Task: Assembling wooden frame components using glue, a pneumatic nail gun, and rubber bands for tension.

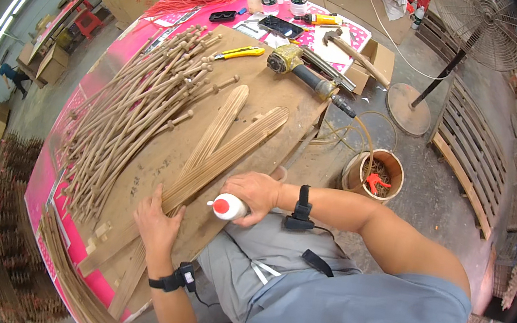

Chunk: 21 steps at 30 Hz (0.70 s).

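Note:
Two long grooved wooden slats with rounded tips lie across each other on the table. My left hand (157,221) is at their crossing, thumb on one side of the upper slat (226,157) and fingers on the other, gripping it. The lower slat (219,123) angles beneath it, partly hidden there. In my right hand (255,194) is a white squeeze bottle (230,208) with a red cap and a small nozzle, tilted beside the slats' near edge. My fingers wrap round its body. Whether anything leaves the nozzle I cannot tell.
A heap of thin knobbed wooden rods (139,118) covers the left side. Farther back are a yellow cutter (241,52), a nail gun (298,68), a hammer (356,56), a phone (280,27) and bottles. A round wooden bucket (350,174) and a fan (458,57) stand right.

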Each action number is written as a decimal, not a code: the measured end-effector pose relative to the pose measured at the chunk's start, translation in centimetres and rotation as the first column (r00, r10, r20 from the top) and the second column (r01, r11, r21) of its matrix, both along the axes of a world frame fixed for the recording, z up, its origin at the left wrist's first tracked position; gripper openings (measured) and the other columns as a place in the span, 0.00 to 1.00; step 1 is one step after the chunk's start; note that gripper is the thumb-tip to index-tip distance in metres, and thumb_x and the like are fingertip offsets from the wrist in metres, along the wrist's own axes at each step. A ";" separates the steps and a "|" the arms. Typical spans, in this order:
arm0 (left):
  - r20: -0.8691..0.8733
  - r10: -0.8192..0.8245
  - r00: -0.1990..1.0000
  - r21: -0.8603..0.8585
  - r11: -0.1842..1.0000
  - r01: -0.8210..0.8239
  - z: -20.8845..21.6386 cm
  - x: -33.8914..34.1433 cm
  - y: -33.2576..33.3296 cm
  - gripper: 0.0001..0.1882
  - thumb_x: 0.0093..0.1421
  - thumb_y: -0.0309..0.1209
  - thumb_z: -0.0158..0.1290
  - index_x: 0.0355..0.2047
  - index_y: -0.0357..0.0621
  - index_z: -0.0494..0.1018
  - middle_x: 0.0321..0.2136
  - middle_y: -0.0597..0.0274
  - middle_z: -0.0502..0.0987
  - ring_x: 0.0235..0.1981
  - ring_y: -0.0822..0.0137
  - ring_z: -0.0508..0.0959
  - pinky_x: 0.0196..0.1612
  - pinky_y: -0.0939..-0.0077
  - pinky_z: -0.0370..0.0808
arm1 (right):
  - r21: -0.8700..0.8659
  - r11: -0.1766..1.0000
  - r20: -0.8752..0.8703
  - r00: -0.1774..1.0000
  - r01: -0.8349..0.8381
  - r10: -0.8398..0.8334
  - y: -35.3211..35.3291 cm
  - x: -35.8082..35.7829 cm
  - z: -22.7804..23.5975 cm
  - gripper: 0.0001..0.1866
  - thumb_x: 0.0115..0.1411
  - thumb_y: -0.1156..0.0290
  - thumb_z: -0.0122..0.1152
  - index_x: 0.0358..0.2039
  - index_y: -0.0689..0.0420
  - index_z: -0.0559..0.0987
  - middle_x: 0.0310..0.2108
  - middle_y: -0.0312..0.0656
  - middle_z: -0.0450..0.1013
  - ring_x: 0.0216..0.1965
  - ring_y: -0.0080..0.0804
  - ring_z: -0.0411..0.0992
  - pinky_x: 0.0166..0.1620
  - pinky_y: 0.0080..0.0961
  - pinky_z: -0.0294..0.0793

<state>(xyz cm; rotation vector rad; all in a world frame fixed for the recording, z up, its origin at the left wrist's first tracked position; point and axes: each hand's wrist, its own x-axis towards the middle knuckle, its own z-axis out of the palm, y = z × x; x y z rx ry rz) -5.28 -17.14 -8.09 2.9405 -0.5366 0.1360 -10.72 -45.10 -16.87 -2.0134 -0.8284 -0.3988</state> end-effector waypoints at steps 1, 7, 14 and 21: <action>-0.005 -0.001 1.000 -0.001 1.000 0.001 -0.5 0.4 -0.6 0.45 0.46 0.40 0.73 0.65 0.50 0.70 0.51 0.46 0.76 0.54 0.43 0.74 0.61 0.50 0.68 | 0.003 1.000 0.021 1.000 0.011 -0.011 0.2 -0.1 0.3 0.30 0.44 0.53 0.73 0.43 0.56 0.75 0.36 0.47 0.75 0.38 0.51 0.77 0.37 0.44 0.79; 0.008 -0.069 0.998 -0.033 0.997 0.069 -4.4 1.5 -1.8 0.50 0.44 0.52 0.74 0.65 0.46 0.71 0.50 0.48 0.77 0.54 0.47 0.73 0.59 0.50 0.67 | 0.020 1.000 0.034 0.999 -0.007 0.006 0.6 0.2 0.4 0.31 0.44 0.52 0.74 0.45 0.55 0.76 0.37 0.47 0.75 0.38 0.51 0.77 0.40 0.43 0.79; 0.198 -0.022 0.980 -0.089 0.995 0.041 -5.4 -0.5 -1.7 0.44 0.52 0.50 0.70 0.67 0.48 0.68 0.55 0.46 0.71 0.58 0.45 0.70 0.66 0.41 0.62 | -0.020 0.999 0.005 0.999 0.033 -0.033 0.4 0.1 0.5 0.31 0.43 0.53 0.75 0.45 0.56 0.78 0.38 0.46 0.76 0.39 0.50 0.77 0.41 0.41 0.79; 0.223 -0.071 0.972 -0.108 0.989 0.097 -7.3 -0.4 -1.5 0.40 0.57 0.56 0.63 0.65 0.48 0.70 0.55 0.45 0.71 0.60 0.45 0.69 0.69 0.40 0.60 | -0.024 0.998 0.094 0.994 0.051 -0.049 0.4 0.0 1.2 0.29 0.43 0.52 0.75 0.43 0.55 0.79 0.37 0.45 0.78 0.38 0.48 0.78 0.41 0.40 0.79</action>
